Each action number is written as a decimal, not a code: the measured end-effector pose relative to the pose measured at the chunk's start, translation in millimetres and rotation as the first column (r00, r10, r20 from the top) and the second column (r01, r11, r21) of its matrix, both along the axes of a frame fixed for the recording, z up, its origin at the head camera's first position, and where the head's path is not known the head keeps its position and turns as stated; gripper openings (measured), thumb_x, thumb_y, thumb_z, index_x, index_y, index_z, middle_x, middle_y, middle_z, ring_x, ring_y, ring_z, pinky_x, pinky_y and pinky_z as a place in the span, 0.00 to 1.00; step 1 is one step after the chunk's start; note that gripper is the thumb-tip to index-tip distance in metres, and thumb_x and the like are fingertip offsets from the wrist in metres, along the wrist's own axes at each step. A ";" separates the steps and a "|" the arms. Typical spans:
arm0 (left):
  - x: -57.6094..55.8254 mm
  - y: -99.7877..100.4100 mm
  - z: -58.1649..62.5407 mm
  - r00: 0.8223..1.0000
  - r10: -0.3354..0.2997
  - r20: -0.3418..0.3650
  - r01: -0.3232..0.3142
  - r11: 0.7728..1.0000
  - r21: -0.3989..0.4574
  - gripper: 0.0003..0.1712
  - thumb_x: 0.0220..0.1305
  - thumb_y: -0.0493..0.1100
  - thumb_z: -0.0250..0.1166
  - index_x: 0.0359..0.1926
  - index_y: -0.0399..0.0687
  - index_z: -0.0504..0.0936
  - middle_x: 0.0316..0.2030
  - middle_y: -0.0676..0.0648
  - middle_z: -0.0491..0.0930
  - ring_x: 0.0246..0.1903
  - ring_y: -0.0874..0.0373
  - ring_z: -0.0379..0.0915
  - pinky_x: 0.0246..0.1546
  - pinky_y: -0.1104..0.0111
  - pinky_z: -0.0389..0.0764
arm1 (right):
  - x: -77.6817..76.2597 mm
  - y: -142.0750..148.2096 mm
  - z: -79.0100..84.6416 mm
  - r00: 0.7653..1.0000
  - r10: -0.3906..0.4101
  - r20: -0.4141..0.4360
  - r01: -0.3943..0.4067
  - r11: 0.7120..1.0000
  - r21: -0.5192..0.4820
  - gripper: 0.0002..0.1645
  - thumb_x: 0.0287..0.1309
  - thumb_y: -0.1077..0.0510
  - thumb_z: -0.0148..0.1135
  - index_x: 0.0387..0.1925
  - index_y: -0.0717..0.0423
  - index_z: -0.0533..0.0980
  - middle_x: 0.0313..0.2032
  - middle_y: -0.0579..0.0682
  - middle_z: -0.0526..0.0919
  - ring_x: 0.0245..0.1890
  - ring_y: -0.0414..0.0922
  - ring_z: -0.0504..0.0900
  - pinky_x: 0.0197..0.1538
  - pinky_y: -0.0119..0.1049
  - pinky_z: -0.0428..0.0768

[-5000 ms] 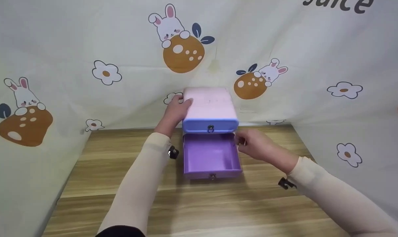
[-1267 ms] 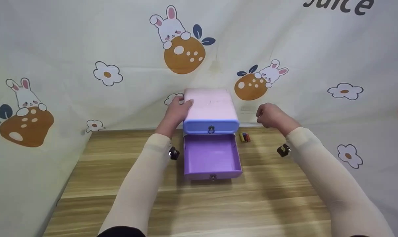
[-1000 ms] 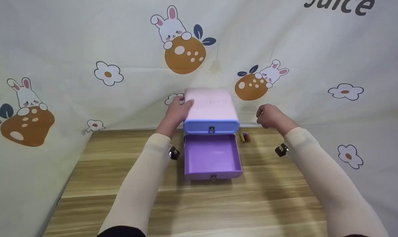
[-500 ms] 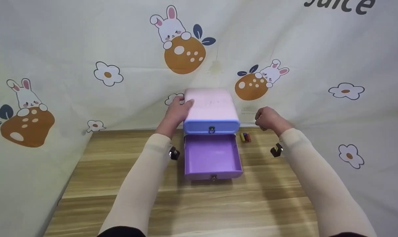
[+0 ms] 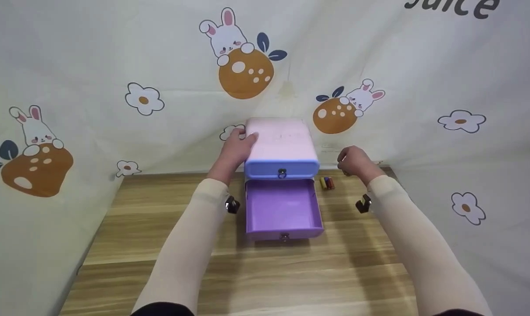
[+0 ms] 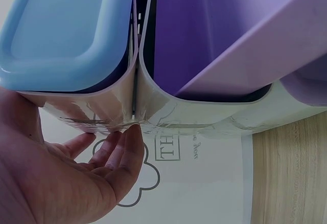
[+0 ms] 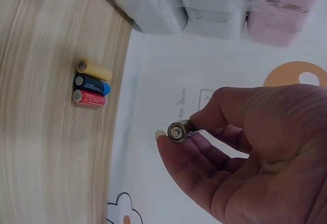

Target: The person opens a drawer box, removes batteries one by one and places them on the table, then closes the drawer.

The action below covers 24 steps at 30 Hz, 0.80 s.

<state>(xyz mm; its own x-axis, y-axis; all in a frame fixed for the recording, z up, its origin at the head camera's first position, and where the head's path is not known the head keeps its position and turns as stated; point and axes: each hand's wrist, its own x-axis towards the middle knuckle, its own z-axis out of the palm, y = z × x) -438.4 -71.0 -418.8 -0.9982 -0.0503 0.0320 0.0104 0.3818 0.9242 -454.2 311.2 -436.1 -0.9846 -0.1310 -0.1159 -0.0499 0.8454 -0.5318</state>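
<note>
Cream sleeves [image 5: 177,250] are taking up the near side, around 8 and 4 o'clock if the pulled-out purple drawer [image 5: 284,206] is the middle of the dial, and they're stretching over a wood-grain table [image 5: 309,285]. The drawer is sticking out toward the person, ring pull [image 5: 284,237] on its front. Out at 2, a yellow battery [image 7: 95,70], a black-and-blue battery [image 7: 92,84] and a red battery [image 7: 89,97] are lying side by side, pretty much touching. Farther along that line the right hand [image 5: 355,161] is hovering, thumb and fingers pinching a fourth battery [image 7: 177,131], so that one's being held up off the table, end-on to the wrist cam. Over at 11 the left hand [image 5: 238,148] is gripping the left edge of the pink casing [image 5: 282,138], thumb resting on top, other fingers bent and slightly spread, tips touching the side. The blue drawer [image 5: 265,169] is sitting pushed in under that top. Way back at 12, a bunny-print cloth [image 5: 177,57] is hanging.
</note>
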 end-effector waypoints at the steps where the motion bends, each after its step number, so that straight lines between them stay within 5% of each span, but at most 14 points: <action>1: -0.3 0.0 -0.2 1.000 0.000 0.000 0.000 1.000 0.002 0.40 0.81 0.63 0.60 0.78 0.39 0.68 0.74 0.34 0.73 0.72 0.41 0.71 0.72 0.50 0.73 | -2.0 -0.2 -2.0 1.000 -0.006 0.000 0.006 1.000 -0.001 0.12 0.67 0.69 0.62 0.50 0.71 0.80 0.30 0.54 0.83 0.27 0.42 0.81 0.33 0.35 0.81; 18: -0.6 -0.5 -0.7 0.999 -0.014 0.035 0.013 0.999 0.033 0.41 0.81 0.62 0.60 0.80 0.41 0.67 0.74 0.35 0.73 0.70 0.43 0.72 0.71 0.52 0.74 | -8.2 6.3 -26.4 0.998 -0.042 -0.037 0.039 0.996 -0.080 0.11 0.67 0.69 0.57 0.46 0.69 0.82 0.20 0.49 0.81 0.20 0.40 0.79 0.28 0.33 0.79; 24: -1.8 0.1 -0.9 0.999 -0.009 0.031 0.008 1.000 0.030 0.40 0.81 0.62 0.61 0.79 0.40 0.67 0.74 0.34 0.72 0.71 0.42 0.71 0.72 0.51 0.74 | -11.4 8.6 -35.1 0.998 -0.050 -0.029 0.048 0.996 -0.076 0.12 0.69 0.69 0.56 0.48 0.70 0.82 0.26 0.54 0.84 0.23 0.40 0.80 0.29 0.33 0.79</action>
